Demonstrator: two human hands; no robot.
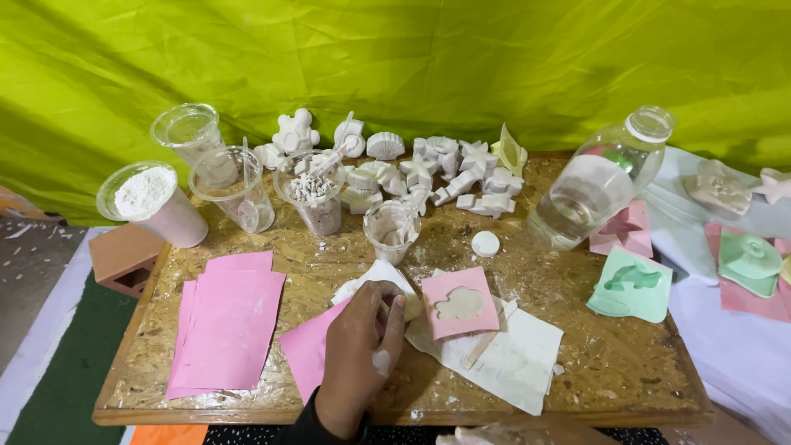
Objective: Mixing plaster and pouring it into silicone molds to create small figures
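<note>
While the rough chipboard table point(626, 371) carries everything, its biggest item is the clear plastic water bottle point(595, 185) lying tilted at back right. A stack of pink paper sheets point(227, 325) lies front left, w/ white paper sheets point(515, 358) front centre. Left hand point(361, 353) is at centre front, fingers point(394, 317) clenched on a small pale plaster piece point(409, 307), just beside the pink square mould point(460, 313). Right hand: barely in frame, grip can't tell.

Five plastic cups point(233, 185), one glass bottle point(600, 180)
</note>
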